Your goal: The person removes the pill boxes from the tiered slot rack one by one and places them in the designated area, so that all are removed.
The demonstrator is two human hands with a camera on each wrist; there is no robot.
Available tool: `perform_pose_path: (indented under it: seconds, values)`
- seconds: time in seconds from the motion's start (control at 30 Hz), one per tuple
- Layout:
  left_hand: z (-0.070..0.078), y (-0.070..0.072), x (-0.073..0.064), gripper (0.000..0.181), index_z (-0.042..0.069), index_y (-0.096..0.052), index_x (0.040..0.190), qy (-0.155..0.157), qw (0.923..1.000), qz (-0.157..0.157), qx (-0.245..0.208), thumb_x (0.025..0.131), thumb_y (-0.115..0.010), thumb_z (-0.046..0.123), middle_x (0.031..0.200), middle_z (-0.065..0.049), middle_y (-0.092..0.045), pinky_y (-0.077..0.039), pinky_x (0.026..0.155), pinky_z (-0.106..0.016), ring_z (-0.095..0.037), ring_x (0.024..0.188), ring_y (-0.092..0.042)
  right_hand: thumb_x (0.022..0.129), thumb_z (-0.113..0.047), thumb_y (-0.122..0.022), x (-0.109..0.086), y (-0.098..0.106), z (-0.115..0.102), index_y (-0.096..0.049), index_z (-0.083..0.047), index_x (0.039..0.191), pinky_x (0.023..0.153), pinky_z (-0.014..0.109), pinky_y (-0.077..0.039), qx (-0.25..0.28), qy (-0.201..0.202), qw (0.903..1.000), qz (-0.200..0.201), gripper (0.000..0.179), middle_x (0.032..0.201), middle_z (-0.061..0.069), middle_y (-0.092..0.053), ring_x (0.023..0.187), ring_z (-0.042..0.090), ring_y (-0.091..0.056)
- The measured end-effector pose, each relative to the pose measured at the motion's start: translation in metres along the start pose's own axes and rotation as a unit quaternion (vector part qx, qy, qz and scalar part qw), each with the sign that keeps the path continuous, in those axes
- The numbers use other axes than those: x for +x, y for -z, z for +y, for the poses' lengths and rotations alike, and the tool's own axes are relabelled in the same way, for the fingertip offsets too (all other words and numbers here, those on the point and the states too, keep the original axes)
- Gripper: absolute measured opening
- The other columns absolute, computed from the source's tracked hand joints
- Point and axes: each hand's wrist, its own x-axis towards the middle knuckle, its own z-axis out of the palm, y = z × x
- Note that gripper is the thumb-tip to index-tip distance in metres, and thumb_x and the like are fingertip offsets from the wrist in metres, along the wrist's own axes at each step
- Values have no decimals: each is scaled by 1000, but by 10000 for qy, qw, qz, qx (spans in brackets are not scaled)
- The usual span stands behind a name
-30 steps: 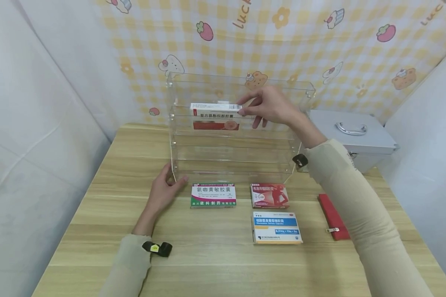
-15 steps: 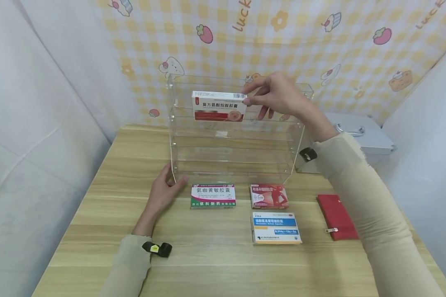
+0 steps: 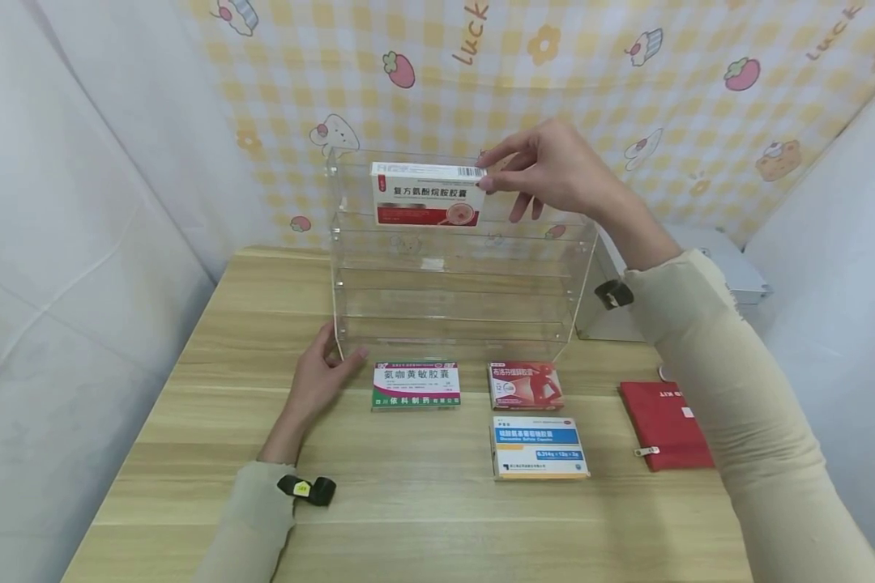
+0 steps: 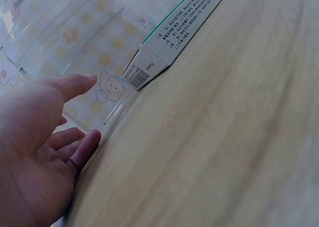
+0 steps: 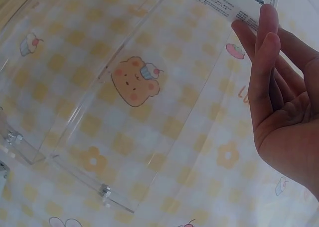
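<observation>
My right hand [image 3: 561,166] pinches the right end of a white and red medicine box [image 3: 428,196] between thumb and fingertips. The box stands upright before the top tier of a clear acrylic display rack [image 3: 459,301]; whether it touches the rack, I cannot tell. In the right wrist view part of this medicine box [image 5: 234,2] shows at the fingertips. My left hand [image 3: 323,374] holds the rack's lower left corner, thumb in front and fingers around the side panel [image 4: 107,119]. A green and white medicine box [image 3: 416,385] lies just right of that hand.
A red medicine box [image 3: 527,386] and a blue and white medicine box [image 3: 539,448] lie on the wooden table [image 3: 408,526] before the rack. Farther right lie a red zip pouch [image 3: 659,429] and a silver case [image 3: 714,255], both partly behind my right arm. A checked cloth [image 3: 437,97] hangs behind.
My right hand has raised the white and red box from the second tier's height to the top tier's, tilting its face more toward me. The left hand stays at the rack's corner.
</observation>
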Motion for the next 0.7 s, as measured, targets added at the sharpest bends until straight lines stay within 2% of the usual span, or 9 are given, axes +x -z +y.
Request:
perform_pose_path:
  seconds: [0.27,0.43,0.7]
  values:
    - [0,0,0,77,21,-30,154,36,10000,-44,-42,91,-70,40,150,-15,-41,-53,77,-41,-27,101,-62,90,-32,-73,-8,-4,0,-73,-20,110,48,35,-54,106,148,9998,-115,24,88,-4,-74,59,29,-69]
    - [0,0,1,77,19,-30,154,-30,10000,-41,-14,91,-70,39,150,-16,-41,-54,75,-41,-29,99,-63,90,-29,-72,-14,-12,5,-74,-19,110,45,36,-52,367,188,9988,-256,21,87,-1,-75,58,29,-68]
    - [-1,0,1,75,23,-29,155,-51,10000,-76,-17,93,-69,38,150,-15,-42,-54,74,-39,-28,100,-63,93,-23,-70,-28,-36,15,-73,-14,112,45,37,-52,460,239,9953,-822,22,88,0,-74,54,28,-66]
